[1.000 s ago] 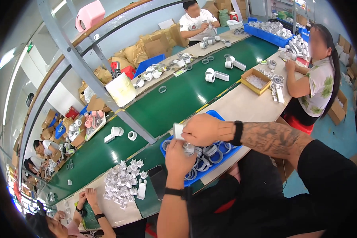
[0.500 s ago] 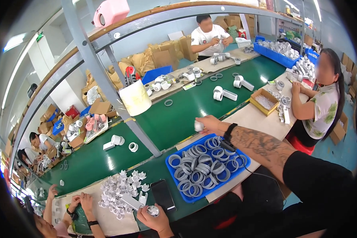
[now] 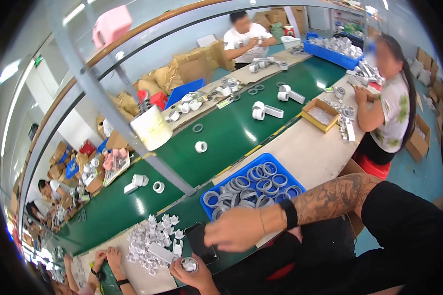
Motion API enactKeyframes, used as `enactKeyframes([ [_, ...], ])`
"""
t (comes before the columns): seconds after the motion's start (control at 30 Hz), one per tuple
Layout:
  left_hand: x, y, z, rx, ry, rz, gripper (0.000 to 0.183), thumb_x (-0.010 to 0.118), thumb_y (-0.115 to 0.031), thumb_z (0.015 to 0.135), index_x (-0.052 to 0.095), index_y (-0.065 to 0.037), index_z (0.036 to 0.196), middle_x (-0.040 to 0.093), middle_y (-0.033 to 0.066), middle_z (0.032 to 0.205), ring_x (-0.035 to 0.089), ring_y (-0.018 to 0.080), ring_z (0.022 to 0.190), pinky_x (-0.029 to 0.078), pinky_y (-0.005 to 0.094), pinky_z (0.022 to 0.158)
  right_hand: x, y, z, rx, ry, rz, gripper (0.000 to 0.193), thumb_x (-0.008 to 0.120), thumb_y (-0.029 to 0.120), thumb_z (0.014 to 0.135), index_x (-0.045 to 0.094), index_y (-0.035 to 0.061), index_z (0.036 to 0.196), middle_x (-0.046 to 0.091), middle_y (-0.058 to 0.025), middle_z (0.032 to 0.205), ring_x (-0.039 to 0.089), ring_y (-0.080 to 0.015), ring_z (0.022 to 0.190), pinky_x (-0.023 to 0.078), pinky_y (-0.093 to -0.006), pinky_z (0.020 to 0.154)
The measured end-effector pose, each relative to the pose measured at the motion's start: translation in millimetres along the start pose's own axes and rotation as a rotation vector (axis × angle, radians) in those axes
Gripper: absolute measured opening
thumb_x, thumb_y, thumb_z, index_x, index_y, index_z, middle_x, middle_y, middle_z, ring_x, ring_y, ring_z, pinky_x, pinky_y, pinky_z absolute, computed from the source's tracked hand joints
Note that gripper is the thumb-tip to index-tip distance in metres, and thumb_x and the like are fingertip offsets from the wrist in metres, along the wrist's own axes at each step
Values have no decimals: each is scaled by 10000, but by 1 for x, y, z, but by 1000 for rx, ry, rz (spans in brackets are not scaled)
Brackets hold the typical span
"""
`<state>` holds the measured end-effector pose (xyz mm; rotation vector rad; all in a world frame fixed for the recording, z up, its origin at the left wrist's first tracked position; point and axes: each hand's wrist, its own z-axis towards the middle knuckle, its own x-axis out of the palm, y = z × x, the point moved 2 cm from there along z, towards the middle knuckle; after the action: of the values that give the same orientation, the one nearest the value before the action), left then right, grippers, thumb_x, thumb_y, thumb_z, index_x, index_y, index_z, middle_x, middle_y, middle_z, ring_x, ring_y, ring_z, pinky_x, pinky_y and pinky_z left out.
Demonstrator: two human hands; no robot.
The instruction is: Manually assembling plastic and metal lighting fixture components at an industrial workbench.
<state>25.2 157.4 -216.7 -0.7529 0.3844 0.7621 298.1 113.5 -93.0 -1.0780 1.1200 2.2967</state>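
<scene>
Long green conveyor belt across frame centre, beige table edge along its lower right. Blue plastic tray of grey rings centre-low, near table edge. Pile of white plastic fittings lower left; black phone between pile and tray.

Right hand hovering loosely open and empty beside tray's lower-left corner. Left hand closed around small round white cap, bottom centre.

Likely step: pairing cap with a ring. Next move probably calls for a short reach into tray; tight room around phone.

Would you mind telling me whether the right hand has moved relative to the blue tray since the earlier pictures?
Yes. The right hand has come back from the green belt beyond the blue tray to the tray's near corner, toward the person.
</scene>
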Motion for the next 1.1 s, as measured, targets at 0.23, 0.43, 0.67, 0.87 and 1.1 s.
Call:
enactKeyframes([
  [0.23, -39, -107, -32, -124, 525, -562, 440, 918, -126, 863, 683, -40, 1224, 692, 153, 1216, 711, 319, 1104, 574, 439, 954, -18, 70, -25, -322, 247, -149, 379, 802, 241, 883, 644, 101, 1198, 685, -94, 1120, 745, -317, 873, 548, -461, 752],
  [0.43, -89, -171, -12, -327, 1080, -847, 439, 994, -176, 836, 776, -31, 1189, 775, 166, 1242, 761, 379, 1130, 615, 474, 975, -27, 99, -59, -496, 206, -36, 247, 700, 324, 976, 683, 78, 995, 691, -97, 895, 727, -276, 756, 533, -410, 600],
  [0.67, -101, -186, -12, -354, 1505, -897, 403, 975, -195, 837, 799, -61, 1175, 783, 159, 1285, 772, 357, 1177, 622, 451, 994, -33, 110, -80, -181, 580, -90, 325, 801, 329, 899, 659, 116, 1100, 678, -82, 1013, 755, -272, 893, 556, -419, 675],
  [0.87, -144, -232, 40, 109, 1329, -691, 411, 908, -200, 806, 802, -84, 1185, 766, 190, 1268, 764, 389, 1163, 643, 455, 960, -73, 159, -84, -389, 134, -64, 186, 641, 263, 1009, 669, 82, 972, 679, -103, 887, 720, -278, 782, 549, -435, 595],
  [1.1, -139, -239, 55, 167, 1362, -698, 420, 877, -167, 775, 792, -63, 1173, 762, 207, 1252, 759, 422, 1119, 643, 466, 925, -79, 148, -85, -283, 146, 190, 189, 698, 267, 972, 662, 81, 973, 671, -113, 896, 724, -296, 795, 561, -439, 601],
])
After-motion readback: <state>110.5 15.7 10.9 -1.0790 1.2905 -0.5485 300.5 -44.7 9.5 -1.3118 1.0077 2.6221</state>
